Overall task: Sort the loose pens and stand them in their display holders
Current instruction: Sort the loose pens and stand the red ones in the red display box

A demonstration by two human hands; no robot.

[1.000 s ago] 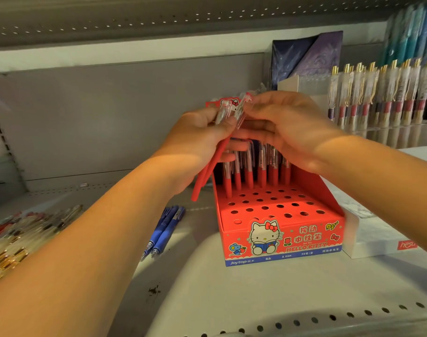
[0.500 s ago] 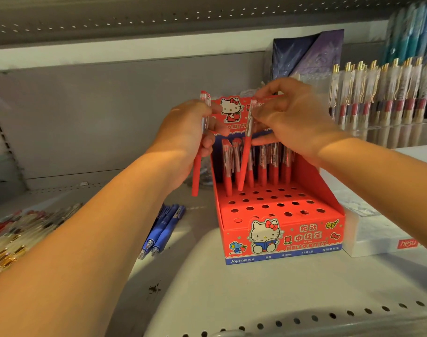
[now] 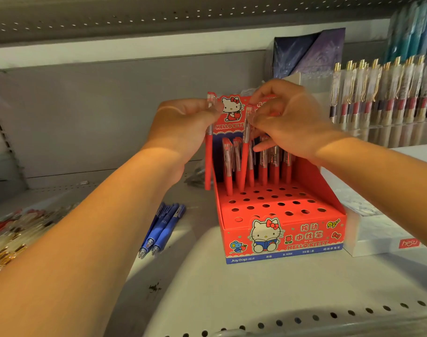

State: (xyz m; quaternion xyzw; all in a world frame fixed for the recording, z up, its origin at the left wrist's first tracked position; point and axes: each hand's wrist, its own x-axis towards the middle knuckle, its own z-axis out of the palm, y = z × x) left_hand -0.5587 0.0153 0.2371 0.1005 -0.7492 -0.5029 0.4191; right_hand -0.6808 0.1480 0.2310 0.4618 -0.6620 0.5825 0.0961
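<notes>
- Shop shelf [image 3: 256, 295], white metal with a perforated front edge and a grey back panel. What stands on it?
- One red display holder [image 3: 283, 237] of card with a cartoon cat print, its stepped top punched with holes. The standing pens [image 3: 263, 166] fill the back row only.
- Hands?
- The left hand [image 3: 183, 125] is raised beside the holder's left wall. Its fingers are clamped on a red pen [image 3: 208, 166] near the clear cap. That pen hangs upright, just outside the wall.
- And the other?
- The right hand [image 3: 287, 122] is above the back row, with thumb and fingers pinched on the upper end of a second red pen [image 3: 244, 161]. This pen is tilted slightly and points down at the holes in front of the back row. Whether the tip sits in a hole I cannot tell.
- Other stock?
- Blue pens [image 3: 164, 227] lie flat left of the holder. A loose heap of pens [image 3: 10, 229] lies at the far left. A white box [image 3: 377, 237] is beside the holder on the right, and behind it a clear rack [image 3: 387, 132] holds gold-clipped pens.
</notes>
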